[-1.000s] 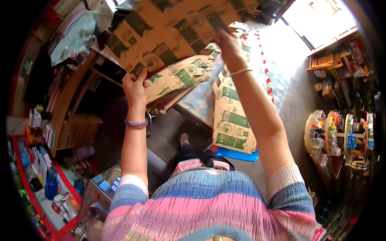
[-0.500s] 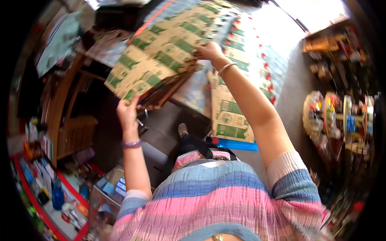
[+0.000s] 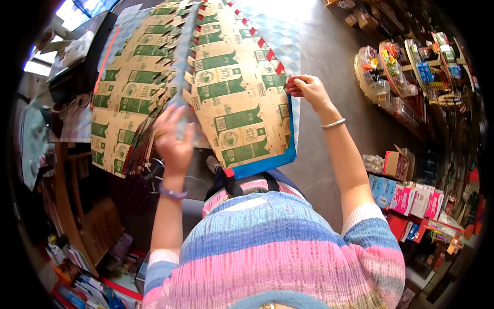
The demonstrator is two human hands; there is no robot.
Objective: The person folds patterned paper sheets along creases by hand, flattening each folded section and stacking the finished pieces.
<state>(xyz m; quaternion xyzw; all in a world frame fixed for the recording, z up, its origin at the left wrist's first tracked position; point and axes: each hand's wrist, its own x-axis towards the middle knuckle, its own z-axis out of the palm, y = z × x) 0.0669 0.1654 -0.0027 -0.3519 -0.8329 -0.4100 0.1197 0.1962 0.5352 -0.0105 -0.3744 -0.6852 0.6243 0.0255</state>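
A layered stack of tan-and-green printed cardboard sheets (image 3: 242, 110) lies on the table in front of me, a blue border showing along its near and right edges. My right hand (image 3: 312, 91) pinches at the right edge of this stack, close to a row of red corners. A second stack of similar printed sheets (image 3: 116, 118) lies to the left, its right side fanned in uneven layers. Between the two stacks, near the left one's edge, my left hand (image 3: 175, 141) is blurred with its fingers apart and holds nothing that shows.
A checked blue cloth (image 3: 285, 36) covers the table under the stacks. Round tiered shelves (image 3: 391, 72) with packaged goods stand at right, with an open cardboard box (image 3: 399, 165) below them. At left is a wooden cabinet (image 3: 100, 221).
My left hand has let go of the left stack, which now lies flatter. My right hand has moved from that stack to the right edge of the other. The view has turned right.
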